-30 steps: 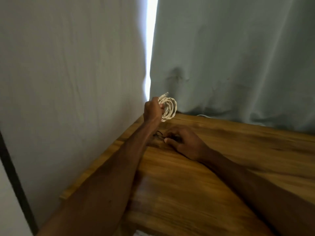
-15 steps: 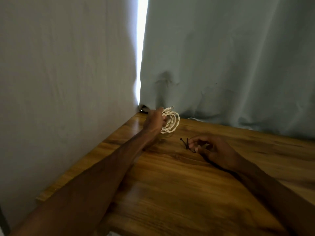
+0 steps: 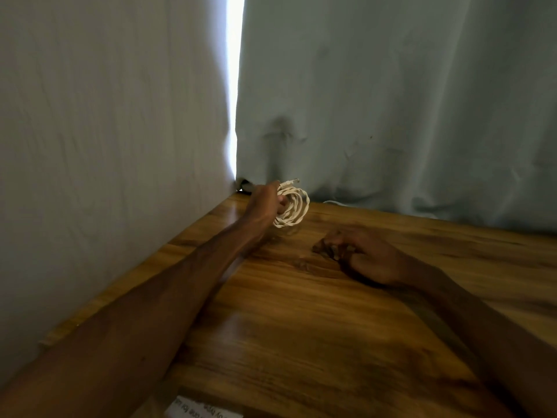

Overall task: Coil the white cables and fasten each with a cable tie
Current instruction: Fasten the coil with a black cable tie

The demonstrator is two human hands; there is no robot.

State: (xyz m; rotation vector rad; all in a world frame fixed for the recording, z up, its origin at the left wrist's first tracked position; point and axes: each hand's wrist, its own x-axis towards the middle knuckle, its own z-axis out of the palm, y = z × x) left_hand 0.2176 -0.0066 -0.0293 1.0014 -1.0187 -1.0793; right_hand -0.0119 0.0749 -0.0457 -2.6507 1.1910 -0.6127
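Well, coil gripped; slip print illegible.

Bare left hand, bare right hand (the latter blurred)

A white paper slip at the 6 o'clock edge of the view carries upside-down printed lines, too blurred and cropped to read reliably.
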